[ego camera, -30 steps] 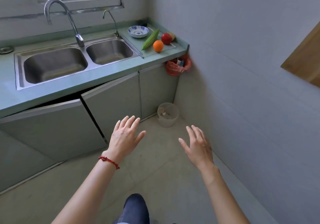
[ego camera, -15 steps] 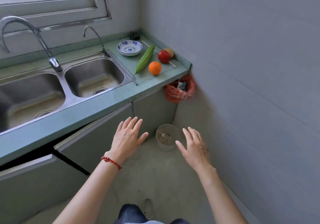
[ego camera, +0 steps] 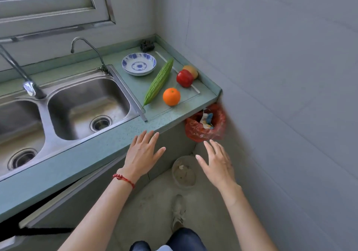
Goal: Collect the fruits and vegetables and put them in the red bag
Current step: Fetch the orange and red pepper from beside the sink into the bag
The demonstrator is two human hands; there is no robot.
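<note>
On the green counter [ego camera: 166, 117] right of the sink lie a long green bitter gourd [ego camera: 159, 82], an orange [ego camera: 171, 96], a red pepper [ego camera: 185, 78] and, behind it, a yellowish fruit [ego camera: 191, 70]. A red plastic bag [ego camera: 207, 132] hangs open below the counter's right corner, with some wrappers inside. My left hand [ego camera: 142, 154], fingers spread and holding nothing, hovers at the counter's front edge. My right hand [ego camera: 218, 163], also spread and holding nothing, is just below the bag.
A blue-and-white bowl [ego camera: 138, 63] sits behind the gourd, a dark scrubber [ego camera: 147, 45] in the corner. A double steel sink [ego camera: 88, 103] with two taps fills the left. A clear bin [ego camera: 183, 172] stands on the floor. The tiled wall [ego camera: 280, 95] closes the right side.
I have moved closer to the counter's right end; the produce and the bag now look larger and nearer. Both hands stay spread and have risen to counter-edge and bag height.
</note>
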